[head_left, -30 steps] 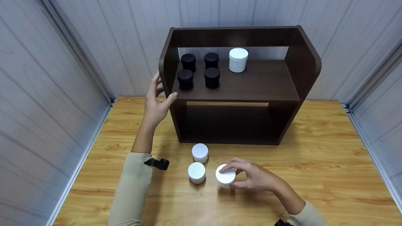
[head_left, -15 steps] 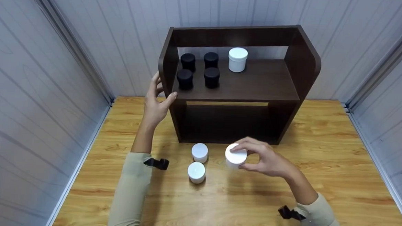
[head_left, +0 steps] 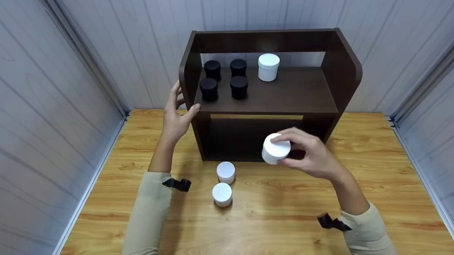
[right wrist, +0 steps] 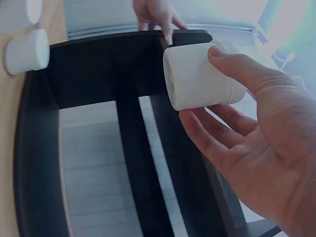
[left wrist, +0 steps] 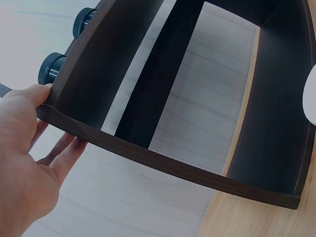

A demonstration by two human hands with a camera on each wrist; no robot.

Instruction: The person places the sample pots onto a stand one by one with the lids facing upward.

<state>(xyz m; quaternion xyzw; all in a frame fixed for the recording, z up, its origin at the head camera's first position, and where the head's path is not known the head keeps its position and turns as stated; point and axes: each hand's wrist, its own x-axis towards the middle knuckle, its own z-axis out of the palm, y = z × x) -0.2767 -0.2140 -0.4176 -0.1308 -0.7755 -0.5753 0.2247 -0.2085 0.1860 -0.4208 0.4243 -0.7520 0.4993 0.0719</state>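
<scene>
My right hand (head_left: 307, 153) holds a white lidded jar (head_left: 275, 150) in the air in front of the shelf's lower opening. In the right wrist view the thumb and fingers clasp this jar (right wrist: 200, 76) around its sides. My left hand (head_left: 177, 119) grips the left side of the dark brown shelf unit (head_left: 290, 99); in the left wrist view its thumb lies near the upper board's edge and the fingers reach along the outer side. On the upper board stand several black jars (head_left: 239, 87) at the left and one white jar (head_left: 268, 67) right of them.
Two white jars, one nearer the shelf (head_left: 226, 171) and one closer to me (head_left: 222, 194), stand on the wooden table (head_left: 283, 231) before the unit. Pale panelled walls (head_left: 80, 38) enclose the table at the back and both sides.
My right hand has lifted the white jar off the table and carried it up and forward toward the shelf, slightly rightward. The left hand stays on the shelf's side.
</scene>
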